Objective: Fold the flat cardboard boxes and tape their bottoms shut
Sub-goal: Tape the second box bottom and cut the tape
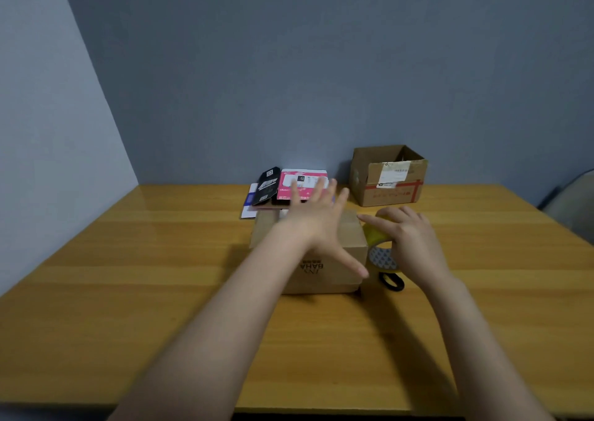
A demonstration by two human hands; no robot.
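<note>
Taping stage of one carton, seen from the head camera. The left hand [316,218] lies flat on the top face of a small brown box [324,279] at the middle of the wooden table [160,259], fingers straight and spread, thumb reaching over the near right corner; it presses rather than grips. Print on the near side reads inverted, which suggests the bottom is uppermost. The right hand [411,243] is curled over a roll of yellowish tape [377,239] held on edge against the box's right side, fingertips touching the top edge there. Whether a strip already crosses the seam cannot be told: the left hand covers it and the frame is blurred. Judged progress: this box is folded into shape and its bottom is being sealed, or is about to be. A second brown box [390,192], erected, open at the top and bearing a label and red tape, stands well behind to the right and appears finished. Left to do: the flat packs stacked just behind the box in hand. Count: two erected boxes; one tape roll; in the flat stack, one black pack [266,185], one pink pack [300,181] and one white-and-blue pack [249,202], with a brown edge beneath that may be a fourth; one small black loop [392,282] on the table just in front of the roll, its nature unclear.
</note>
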